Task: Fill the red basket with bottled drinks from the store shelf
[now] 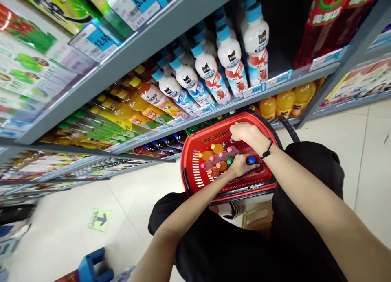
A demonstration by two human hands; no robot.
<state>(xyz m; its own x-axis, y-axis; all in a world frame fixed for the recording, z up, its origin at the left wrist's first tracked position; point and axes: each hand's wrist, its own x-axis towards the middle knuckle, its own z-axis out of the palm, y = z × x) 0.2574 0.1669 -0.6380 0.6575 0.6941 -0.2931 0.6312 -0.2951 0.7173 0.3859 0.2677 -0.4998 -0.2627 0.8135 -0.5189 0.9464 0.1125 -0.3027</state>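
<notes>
A red shopping basket (235, 123) holds several small bottles, standing with their caps up. Inside it, my left hand (240, 167) has its thumb and fingers around a dark bottle with a blue cap (251, 160). My right hand (244, 131) is closed and bent downward at the basket's far side; what its fingers hold is hidden. Small dark caps (231, 140) show just below those fingers. Left of my hands stand bottles with pink caps (220, 155), orange drink bottles (217, 148) and a green-capped bottle (229, 162).
A store shelf (146, 42) runs close beyond the basket, with white blue-capped bottles (231, 56) and large orange juice bottles (285, 103). The basket's black handle (287, 127) sticks out right. My knees flank the basket. A cardboard box (258, 217) lies on the tiled floor below.
</notes>
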